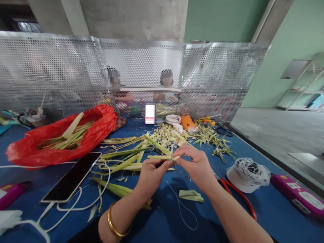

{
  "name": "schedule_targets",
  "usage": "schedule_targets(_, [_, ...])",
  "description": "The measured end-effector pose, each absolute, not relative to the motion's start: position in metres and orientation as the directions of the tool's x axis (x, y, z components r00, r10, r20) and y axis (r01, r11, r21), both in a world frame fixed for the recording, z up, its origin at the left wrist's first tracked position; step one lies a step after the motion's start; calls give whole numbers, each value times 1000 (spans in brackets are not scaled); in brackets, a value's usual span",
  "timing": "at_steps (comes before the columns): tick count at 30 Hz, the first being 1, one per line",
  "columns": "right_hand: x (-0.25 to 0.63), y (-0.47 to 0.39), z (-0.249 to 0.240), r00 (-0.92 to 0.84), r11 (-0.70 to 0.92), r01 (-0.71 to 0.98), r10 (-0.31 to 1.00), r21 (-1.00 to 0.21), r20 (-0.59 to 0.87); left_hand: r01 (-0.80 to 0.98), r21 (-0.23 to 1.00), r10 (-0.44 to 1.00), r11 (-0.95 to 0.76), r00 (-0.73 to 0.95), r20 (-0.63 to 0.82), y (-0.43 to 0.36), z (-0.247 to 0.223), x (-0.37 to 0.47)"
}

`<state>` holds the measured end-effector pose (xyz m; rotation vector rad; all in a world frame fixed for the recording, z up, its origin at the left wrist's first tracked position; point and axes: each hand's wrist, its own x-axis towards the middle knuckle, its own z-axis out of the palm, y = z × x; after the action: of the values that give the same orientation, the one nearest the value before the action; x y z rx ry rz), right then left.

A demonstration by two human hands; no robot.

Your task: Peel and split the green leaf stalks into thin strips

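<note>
A small bundle of pale green husk strips [162, 148] is pinched between my two hands over the blue table. My left hand [153, 175] grips its lower side with thumb and fingers, and a gold bangle circles that wrist. From the right, my right hand [194, 165] pinches the bundle's end with thumb and forefinger. Long green husk leaves [121, 165] lie to the left of the hands. Just below my right hand rests a folded piece of husk [191, 195], beside a thin loose thread [180, 206].
Left are a red plastic bag [63, 152] of husks and a phone [72, 179] with white cables. Husk scraps [167, 135] lie ahead; red-handled pliers [240, 195] and a spool of white line [249, 175] at right. Two people sit behind the perforated screen [141, 60].
</note>
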<state>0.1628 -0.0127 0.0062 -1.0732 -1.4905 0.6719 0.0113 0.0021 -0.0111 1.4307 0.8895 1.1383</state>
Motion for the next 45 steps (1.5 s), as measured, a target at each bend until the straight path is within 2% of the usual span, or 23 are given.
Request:
schedule_targets(6, [165,-15,14,-62,493,360,860,-792,507,-73,992,975,-101,192,113,1,-10,12])
schedule_targets(10, [163,-17,16,-86,490,367,864,-791,496,-73,994,983,-77,158,88,0,-10,12])
schedule_targets(19, [158,-17,6,53,405,379,888,-832,456,-121,993,980,-7,199,32,-4,-6,16])
schedule_targets(24, [154,-15,-1,176,231,266,943,-936,283,-171,985,980,13,196,21,-5,-7,16])
schedule_targets(28, [150,-14,-7,157,159,74,973,-985,169,-163,986,986,25,169,3,-6,-8,17])
schedule_targets(30, [149,-15,-8,155,161,55,974,-985,167,-157,987,984,34,176,-6,-6,-9,17])
schedule_targets(35, [152,-16,-3,187,219,222,947,-950,261,-158,985,959,76,283,-29,0,-14,14])
schedule_targets(40, [154,-16,-1,218,198,221,944,-955,246,-162,979,927,125,370,-57,4,-20,13])
schedule_targets(45, [154,-18,1,206,235,324,928,-916,311,-92,991,916,93,397,-49,2,-20,13])
